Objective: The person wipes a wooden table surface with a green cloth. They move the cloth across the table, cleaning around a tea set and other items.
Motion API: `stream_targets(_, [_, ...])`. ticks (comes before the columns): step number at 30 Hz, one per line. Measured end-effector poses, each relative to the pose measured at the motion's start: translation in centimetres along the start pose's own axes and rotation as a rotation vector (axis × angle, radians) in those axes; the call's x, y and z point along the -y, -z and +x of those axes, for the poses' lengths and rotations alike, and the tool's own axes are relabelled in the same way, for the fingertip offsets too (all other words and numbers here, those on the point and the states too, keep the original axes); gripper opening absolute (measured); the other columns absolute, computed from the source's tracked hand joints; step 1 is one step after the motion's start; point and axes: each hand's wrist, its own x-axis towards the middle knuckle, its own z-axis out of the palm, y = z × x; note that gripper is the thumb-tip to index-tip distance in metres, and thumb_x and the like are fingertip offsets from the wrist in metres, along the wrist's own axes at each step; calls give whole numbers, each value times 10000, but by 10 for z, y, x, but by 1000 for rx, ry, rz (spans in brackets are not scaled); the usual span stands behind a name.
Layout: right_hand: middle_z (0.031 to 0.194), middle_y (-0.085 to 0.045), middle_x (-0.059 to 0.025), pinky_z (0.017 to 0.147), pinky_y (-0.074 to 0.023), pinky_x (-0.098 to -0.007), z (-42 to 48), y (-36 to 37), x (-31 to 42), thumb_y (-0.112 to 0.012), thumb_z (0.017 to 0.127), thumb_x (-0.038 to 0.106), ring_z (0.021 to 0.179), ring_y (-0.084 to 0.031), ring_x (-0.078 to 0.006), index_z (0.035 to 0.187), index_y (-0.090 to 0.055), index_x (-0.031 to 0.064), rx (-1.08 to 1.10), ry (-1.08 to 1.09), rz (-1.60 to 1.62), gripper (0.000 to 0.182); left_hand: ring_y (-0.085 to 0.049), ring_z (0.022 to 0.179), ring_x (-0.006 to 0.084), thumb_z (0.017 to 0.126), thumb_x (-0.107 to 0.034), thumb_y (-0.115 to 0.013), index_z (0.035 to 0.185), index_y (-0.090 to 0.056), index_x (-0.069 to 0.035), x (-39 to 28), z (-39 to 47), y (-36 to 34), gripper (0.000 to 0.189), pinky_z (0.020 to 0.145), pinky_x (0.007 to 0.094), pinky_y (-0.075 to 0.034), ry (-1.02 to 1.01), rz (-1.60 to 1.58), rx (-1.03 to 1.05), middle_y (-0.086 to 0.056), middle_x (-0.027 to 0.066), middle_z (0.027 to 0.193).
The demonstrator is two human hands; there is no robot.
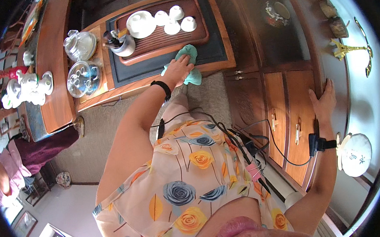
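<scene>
My left hand (180,70) presses down on a folded green cloth (192,78), its fingers spread over the fabric. The cloth lies across the front edge of a wooden tea table (226,51) with a black inset top. Just beyond the hand, a brown wooden tea tray (158,44) holds a white lidded bowl on a plate (141,24) and several upside-down white teacups (172,26). Off to the right, my right hand (323,102) rests on the edge of a wooden cabinet (302,87); it holds nothing, and its thumb is apart from the fingers.
A pot of tea tools (124,46), a glass teapot (79,45) and a glass bowl of small cups (84,79) stand left of the tray. The cabinet top bears a gold tower figurine (343,49) and a round tea cake (356,154). Cables (223,129) hang by my waist. Another person (9,164) is at far left.
</scene>
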Motion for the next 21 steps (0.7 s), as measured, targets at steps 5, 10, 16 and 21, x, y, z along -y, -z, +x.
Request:
stream_targets(5, [1377, -366, -251, 1022, -324, -465, 0, -5, -7, -697, 764, 346, 1255, -379, -400, 1346, -326, -47, 1, 13, -25, 794, -347, 1303, 275, 681, -117, -722, 1155, -528, -137, 28, -44, -14, 513, 889, 461, -406, 155, -15, -18, -386, 115, 1383])
stream_targets(10, [1370, -375, -255, 1030, -325, -463, 2, -11, -12, -699, 760, 350, 1262, -375, -399, 1347, -335, -37, -32, 34, -7, 792, -344, 1312, 261, 623, -162, -779, 1176, -512, -158, 49, -81, -16, 614, 882, 497, -410, 292, 0, 0, -385, 86, 1394])
stream_targets(16, [1364, -380, -261, 1019, -343, -461, 2, -13, -16, -700, 757, 353, 1251, -388, -406, 1340, -345, -34, -54, 58, -39, 784, -365, 1305, 254, 701, -106, -683, 1180, -517, -157, 66, -118, -12, 510, 915, 493, -399, 507, -77, 5, -391, 78, 1395])
stream_targets(21, [1362, -381, -261, 1023, -337, -462, 1, -11, -12, -690, 769, 360, 1249, -390, -407, 1337, -346, -37, -48, 57, -9, 774, -386, 1284, 260, 740, -84, -647, 1188, -532, -197, 82, -148, -8, 476, 936, 491, -400, 747, -109, 13, -368, 73, 1407])
